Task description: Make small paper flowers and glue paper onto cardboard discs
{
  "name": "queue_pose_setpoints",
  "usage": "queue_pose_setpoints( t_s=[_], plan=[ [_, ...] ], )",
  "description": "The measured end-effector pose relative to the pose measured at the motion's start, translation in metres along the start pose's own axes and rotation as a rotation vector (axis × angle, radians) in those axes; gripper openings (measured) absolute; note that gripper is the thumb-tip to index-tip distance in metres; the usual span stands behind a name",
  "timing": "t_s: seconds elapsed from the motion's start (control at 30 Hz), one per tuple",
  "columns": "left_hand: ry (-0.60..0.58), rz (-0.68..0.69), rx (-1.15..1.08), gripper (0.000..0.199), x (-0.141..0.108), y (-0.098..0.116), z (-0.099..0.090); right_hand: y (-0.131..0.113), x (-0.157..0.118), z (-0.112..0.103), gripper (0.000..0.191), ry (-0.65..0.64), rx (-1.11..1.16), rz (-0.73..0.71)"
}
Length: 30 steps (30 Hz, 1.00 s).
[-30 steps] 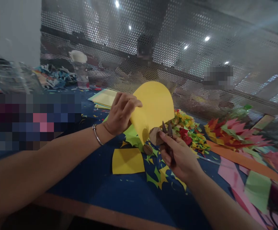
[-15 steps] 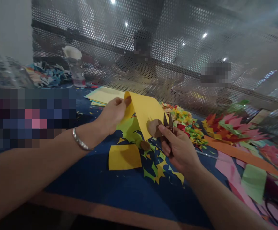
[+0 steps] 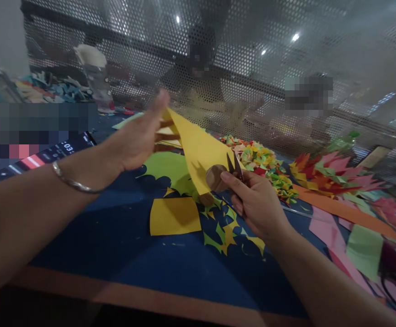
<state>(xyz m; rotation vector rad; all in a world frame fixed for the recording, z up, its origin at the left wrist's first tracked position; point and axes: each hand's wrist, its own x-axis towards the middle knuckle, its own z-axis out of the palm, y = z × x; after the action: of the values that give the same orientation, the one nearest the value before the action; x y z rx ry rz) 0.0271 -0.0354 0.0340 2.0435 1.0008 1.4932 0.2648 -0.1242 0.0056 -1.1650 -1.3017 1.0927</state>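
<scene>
Yellow paper sheet (image 3: pixel 201 156): plain, matte, lifted above the blue surface (image 3: pixel 122 245) near centre of view; clock positions read from its middle. It sagged in a curve, its raised corner toward 11 o'clock and its lower edge toward 6; spiky shadow fell across its face.

Left hand (image 3: pixel 134 136), at 9 o'clock: grip loose, thumb raised and blurred, fingers spread at the sheet's edge; firm hold could not be told. Right hand (image 3: pixel 259 200), at 4 o'clock: grip closed on scissors (image 3: pixel 236 168), blades slightly parted, pointing near 12. Its thumb met a brown disc (image 3: pixel 214 178) lying over the sheet.

Surroundings: small yellow piece (image 3: pixel 175 217) flat at 7; green paper (image 3: pixel 162 168) with scalloped edge at 8, partly covered by the sheet; pointed scraps (image 3: pixel 230 234) at 5; clippings heap (image 3: pixel 261 159) at 3; orange strip (image 3: pixel 341 211) farther out at 4. Left hand partly blocked pale sheets (image 3: pixel 124 120) at 10.
</scene>
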Motion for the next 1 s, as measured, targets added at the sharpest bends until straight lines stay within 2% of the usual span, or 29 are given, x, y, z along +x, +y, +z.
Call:
queue_pose_setpoints(
  t_s=[0.03, 0.07, 0.1, 0.13, 0.17, 0.27, 0.4, 0.53, 0.67, 0.77, 1.0],
  plan=[
    [-0.121, -0.259, -0.284, 0.049, -0.006, 0.009, 0.007, 0.001, 0.0, 0.0, 0.031, -0.008, -0.014, 0.006],
    [-0.156, -0.451, -0.498, 0.038, -0.013, 0.018, 0.015, 0.001, 0.0, -0.001, 0.03, -0.013, -0.027, 0.011],
    [-0.114, -0.569, -0.642, 0.032, -0.02, 0.025, 0.022, 0.001, 0.0, -0.001, 0.03, -0.019, -0.04, 0.02],
    [-0.023, -0.648, -0.732, 0.025, -0.026, 0.031, 0.029, 0.001, 0.0, -0.002, 0.03, -0.025, -0.052, 0.027],
    [0.09, -0.674, -0.768, 0.02, -0.032, 0.036, 0.034, 0.001, 0.001, -0.002, 0.03, -0.032, -0.062, 0.032],
    [0.263, -0.684, -0.83, 0.013, -0.043, 0.043, 0.042, 0.001, 0.001, -0.003, 0.031, -0.05, -0.086, 0.036],
    [0.326, -0.691, -0.832, 0.002, -0.054, 0.048, 0.047, 0.001, 0.002, -0.003, 0.032, -0.041, -0.105, 0.026],
    [0.27, -0.857, -0.913, 0.008, -0.07, 0.051, 0.06, 0.001, 0.002, -0.004, 0.032, -0.043, -0.128, 0.019],
    [0.093, -1.019, -1.039, 0.004, -0.078, 0.05, 0.07, 0.004, 0.004, -0.006, 0.03, -0.097, -0.174, -0.016],
    [-0.02, -1.105, -1.06, 0.016, -0.075, 0.051, 0.071, 0.006, 0.005, -0.006, 0.026, -0.16, -0.206, -0.021],
    [-0.031, -1.222, -1.053, 0.033, -0.068, 0.061, 0.07, 0.012, 0.007, -0.005, 0.023, -0.193, -0.253, -0.101]
  ],
)
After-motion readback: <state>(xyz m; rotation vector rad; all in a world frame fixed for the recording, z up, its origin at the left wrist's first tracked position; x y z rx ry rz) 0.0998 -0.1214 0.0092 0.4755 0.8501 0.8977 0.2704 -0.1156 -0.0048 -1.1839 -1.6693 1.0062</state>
